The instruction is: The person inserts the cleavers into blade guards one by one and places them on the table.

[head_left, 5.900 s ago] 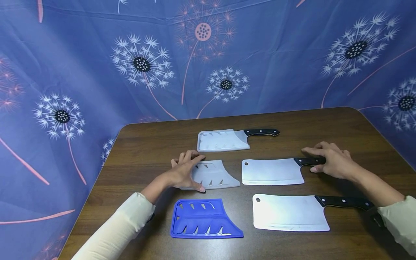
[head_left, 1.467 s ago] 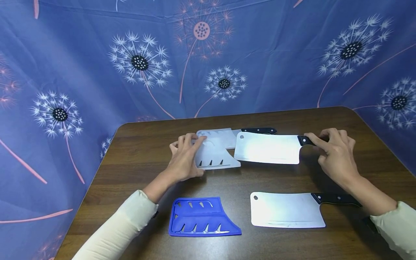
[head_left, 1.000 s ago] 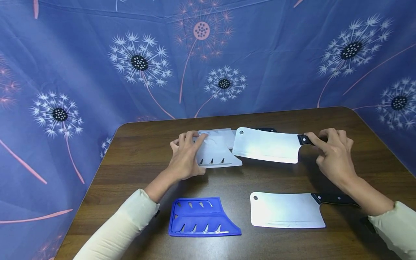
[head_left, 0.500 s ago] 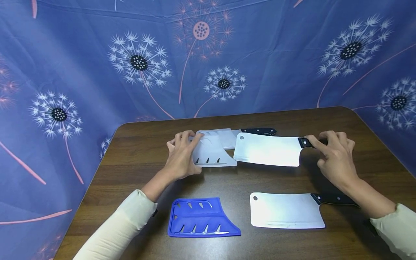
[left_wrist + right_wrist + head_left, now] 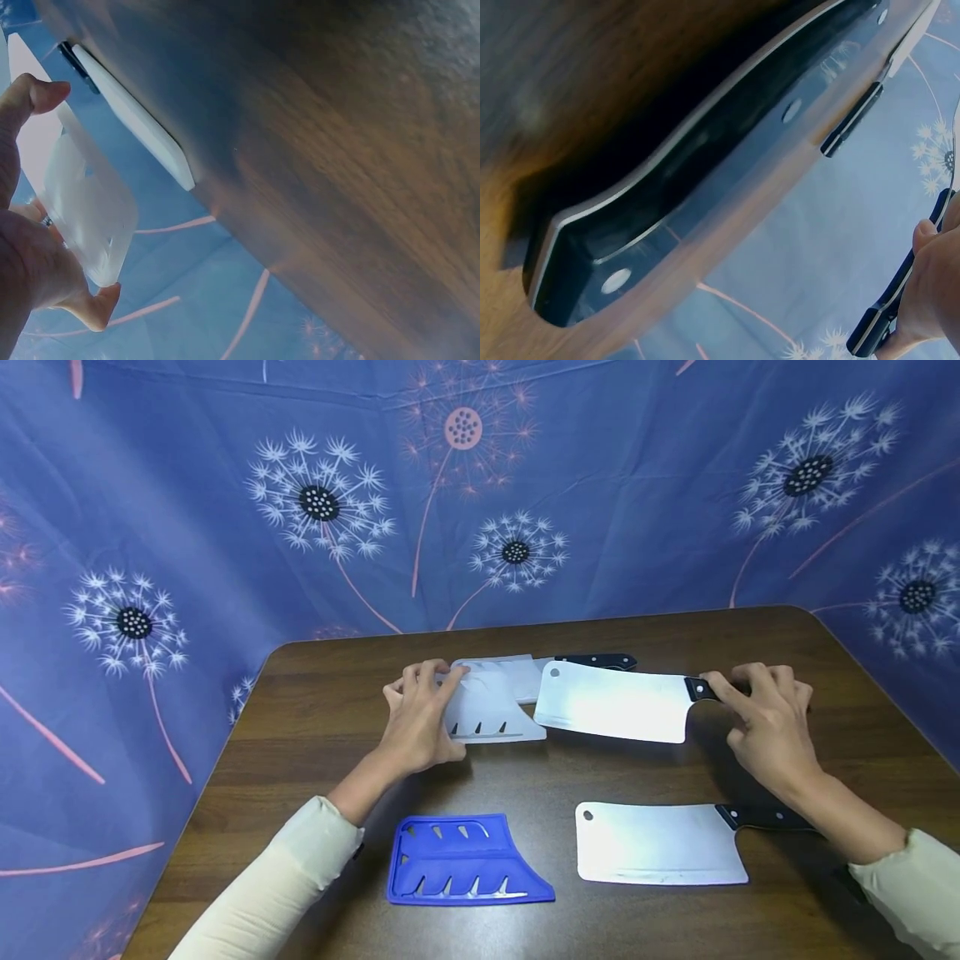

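Note:
My left hand (image 5: 418,718) grips the white plastic blade sheath (image 5: 491,706) by its left end, thumb below and fingers above. In the left wrist view the sheath (image 5: 82,202) is raised off the table. My right hand (image 5: 772,718) holds a cleaver (image 5: 613,702) by its black handle, the handle (image 5: 896,289) also showing in the right wrist view. The cleaver's blade points left and tilts slightly. Its holed end, fully visible, is at the sheath's slanted open edge; whether they touch I cannot tell.
Behind lies a cleaver in a white sheath (image 5: 517,670), partly covered by the held things. In front, a blue sheath (image 5: 468,860) lies left of a bare cleaver (image 5: 660,843). The wooden table (image 5: 330,693) meets a blue dandelion-print cloth (image 5: 600,468).
Since the earliest frame, both hands have lifted the white sheath and the cleaver off the table toward the back. Lately the cleaver has shifted and tilted slightly near the sheath's edge.

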Demonstrator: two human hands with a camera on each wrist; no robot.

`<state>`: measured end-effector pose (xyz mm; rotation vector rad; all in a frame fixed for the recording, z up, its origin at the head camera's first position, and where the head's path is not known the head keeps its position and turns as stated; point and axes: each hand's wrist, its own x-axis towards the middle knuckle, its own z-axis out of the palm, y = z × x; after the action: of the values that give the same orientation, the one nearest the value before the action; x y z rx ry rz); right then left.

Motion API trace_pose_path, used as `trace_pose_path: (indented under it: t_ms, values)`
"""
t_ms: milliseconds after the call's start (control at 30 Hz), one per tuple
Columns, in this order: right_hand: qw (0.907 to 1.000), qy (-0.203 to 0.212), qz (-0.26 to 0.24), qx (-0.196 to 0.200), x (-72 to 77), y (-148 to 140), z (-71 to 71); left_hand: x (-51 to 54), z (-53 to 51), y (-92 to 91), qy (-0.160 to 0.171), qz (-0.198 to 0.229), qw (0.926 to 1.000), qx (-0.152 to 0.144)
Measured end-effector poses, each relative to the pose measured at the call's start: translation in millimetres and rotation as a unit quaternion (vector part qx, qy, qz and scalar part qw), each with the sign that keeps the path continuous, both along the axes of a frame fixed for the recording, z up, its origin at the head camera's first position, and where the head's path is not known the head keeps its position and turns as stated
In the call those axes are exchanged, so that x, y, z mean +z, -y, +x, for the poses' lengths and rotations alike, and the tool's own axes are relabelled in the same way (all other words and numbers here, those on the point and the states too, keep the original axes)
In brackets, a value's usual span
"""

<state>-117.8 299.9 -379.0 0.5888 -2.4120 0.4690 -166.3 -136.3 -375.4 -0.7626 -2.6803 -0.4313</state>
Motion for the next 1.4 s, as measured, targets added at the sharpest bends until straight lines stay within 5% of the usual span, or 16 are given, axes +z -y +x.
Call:
trace_pose_path:
  t_ms: [200, 667, 1400]
  values:
    - [1.0, 0.008, 0.0, -0.006, -0.2, -1, 2.3, -0.1, -1.0, 3.9, 0.012, 0.014, 0.9997, 0.015]
    - [0.999, -0.031, 0.021, 0.024, -1.5, 21, -5.0, 5.2, 2.2, -15.9, -0.064, -0.041, 0.9971, -0.009]
    - [0.9963, -0.07, 0.024, 0.043, -5.4, 29, -16.6, 8.1, 3.9, -20.2, -0.091, -0.071, 0.9933, 0.002]
